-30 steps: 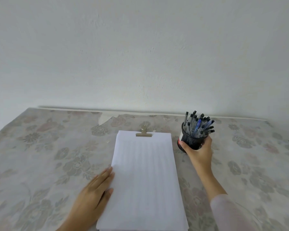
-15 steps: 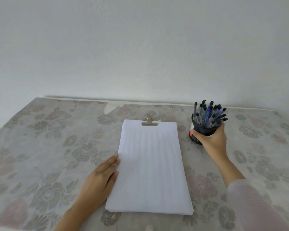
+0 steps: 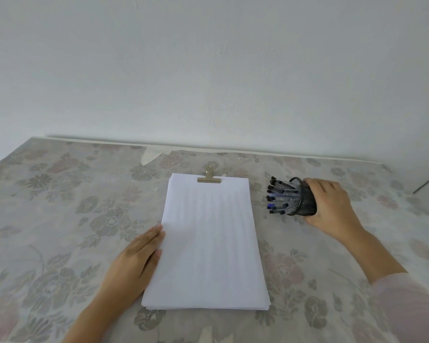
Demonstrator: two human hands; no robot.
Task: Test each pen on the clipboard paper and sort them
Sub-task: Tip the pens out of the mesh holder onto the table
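A: Where is the cup (image 3: 306, 203)?
B: The right hand (image 3: 332, 206) holds it tipped on its side. The pens (image 3: 281, 196) point at the paper (image 3: 208, 243).
A: And the left hand (image 3: 136, 256)?
B: Flat on the paper's left edge.

Single head-worn view, forward and down, close over clipboard paper (image 3: 208, 243)

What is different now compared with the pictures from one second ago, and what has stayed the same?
The right hand kept hold of the black mesh pen cup and tipped it from upright to sideways, so the pens now point left toward the paper. The left hand stays flat at the paper's left edge; the paper remains blank under its clip.
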